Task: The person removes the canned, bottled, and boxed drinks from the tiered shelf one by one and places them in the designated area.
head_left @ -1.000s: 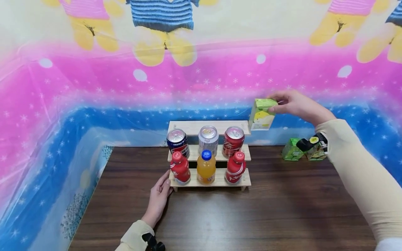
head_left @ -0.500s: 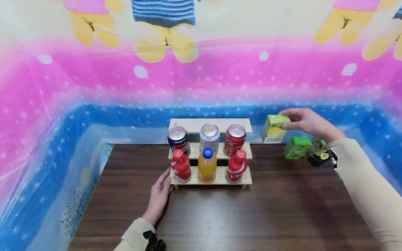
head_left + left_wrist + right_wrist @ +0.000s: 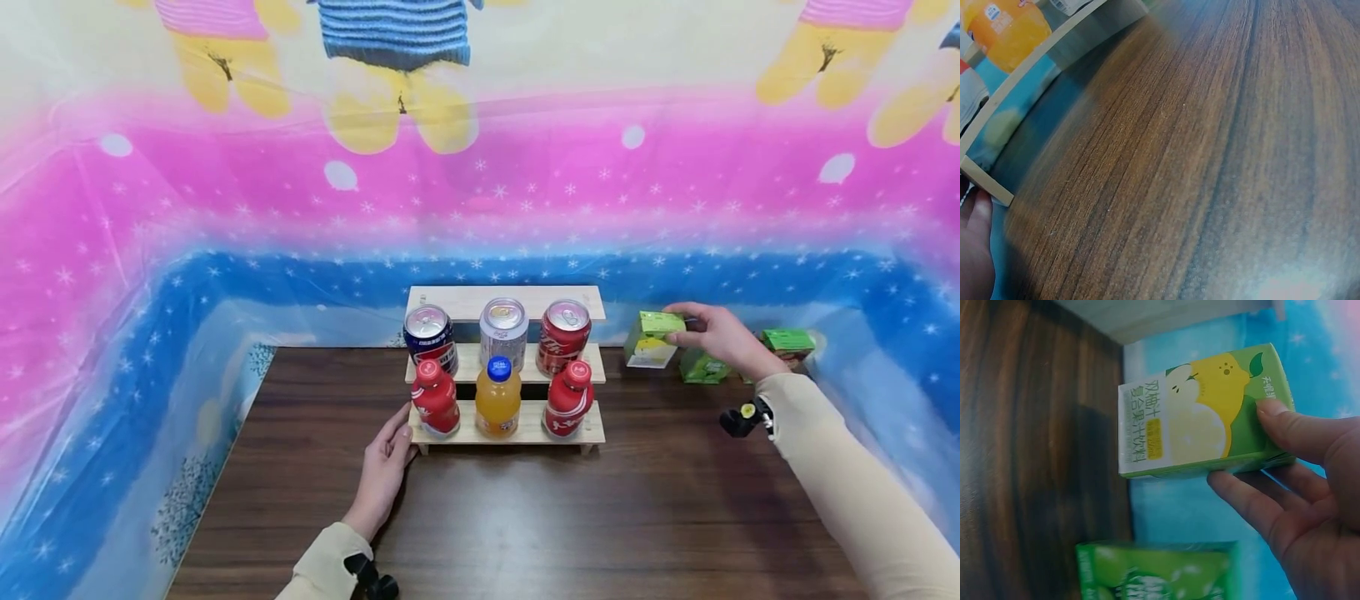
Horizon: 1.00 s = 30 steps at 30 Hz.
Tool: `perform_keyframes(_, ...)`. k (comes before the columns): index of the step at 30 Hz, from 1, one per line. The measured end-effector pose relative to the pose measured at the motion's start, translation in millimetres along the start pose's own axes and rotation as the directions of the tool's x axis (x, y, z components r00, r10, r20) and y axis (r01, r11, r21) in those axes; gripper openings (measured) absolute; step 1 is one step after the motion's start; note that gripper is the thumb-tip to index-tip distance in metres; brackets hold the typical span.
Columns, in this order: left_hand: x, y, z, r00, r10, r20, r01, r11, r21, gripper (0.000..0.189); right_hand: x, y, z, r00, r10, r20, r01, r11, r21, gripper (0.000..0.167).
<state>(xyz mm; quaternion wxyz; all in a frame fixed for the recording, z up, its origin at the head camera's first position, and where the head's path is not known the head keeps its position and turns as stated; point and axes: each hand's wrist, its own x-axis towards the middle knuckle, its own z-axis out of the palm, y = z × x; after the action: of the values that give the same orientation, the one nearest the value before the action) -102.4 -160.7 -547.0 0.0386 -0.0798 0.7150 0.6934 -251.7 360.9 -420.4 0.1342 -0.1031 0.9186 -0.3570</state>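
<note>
My right hand (image 3: 712, 332) pinches a green and yellow juice carton (image 3: 651, 342) by its upper end, right of the rack. The right wrist view shows the thumb on the carton's printed face (image 3: 1200, 415) and fingers beneath its edge. My left hand (image 3: 382, 467) holds the front left end of the three-tier wooden rack (image 3: 517, 442), at its leg in the left wrist view. On the lowest tier stand two red bottles (image 3: 435, 400) around an orange drink bottle (image 3: 498, 404). Three cans, dark blue (image 3: 431, 337), silver (image 3: 503, 333) and red (image 3: 563, 337), stand on the middle tier. The top tier is bare.
A green carton (image 3: 702, 367) stands beside the held carton. Another green-topped carton (image 3: 787, 343) is farther right, partly behind my right hand. A printed cloth (image 3: 525, 217) hangs behind the dark wooden table (image 3: 525, 517).
My right hand has carried the juice carton from beside the rack's top tier rightward and down toward the table, near the other cartons. The left hand stays at the rack.
</note>
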Motion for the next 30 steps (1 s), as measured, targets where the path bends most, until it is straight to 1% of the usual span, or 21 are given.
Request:
perform_keyframes(4,-0.9,0.7,0.5,1.000,-0.008,0.002,0.008,1.000,-0.004,0.048,1.0,12,7,1.000,-0.011,0.000,0.011,1.000,-0.013,0.062)
perform_keyframes(10,-0.4,2.0,0.5,1.000,-0.012,0.000,0.012,1.000,-0.002,0.048,3.3,22,15,1.000,0.014,0.007,-0.014,1.000,-0.024,0.062)
perform_keyframes(14,-0.7,3.0,-0.2,1.000,-0.010,0.002,0.010,1.000,-0.004,0.048,3.9,24,18,1.000,0.025,0.003,-0.025,0.999,-0.040,0.065)
perform_keyframes(18,-1.0,2.4,-1.2,1.000,-0.013,0.001,0.013,1.000,-0.002,0.048,4.0,26,20,1.000,0.017,-0.006,-0.017,0.999,-0.045,0.065)
perform_keyframes(26,-0.6,3.3,0.2,1.000,-0.018,-0.002,0.018,1.000,-0.004,0.048,3.5,33,22,1.000,0.023,0.018,-0.023,0.999,-0.024,0.067)
perform_keyframes(30,-0.4,3.7,-0.1,1.000,-0.020,-0.006,0.020,1.000,-0.003,0.049,5.4,33,22,0.999,0.021,0.025,-0.020,1.000,-0.021,0.068)
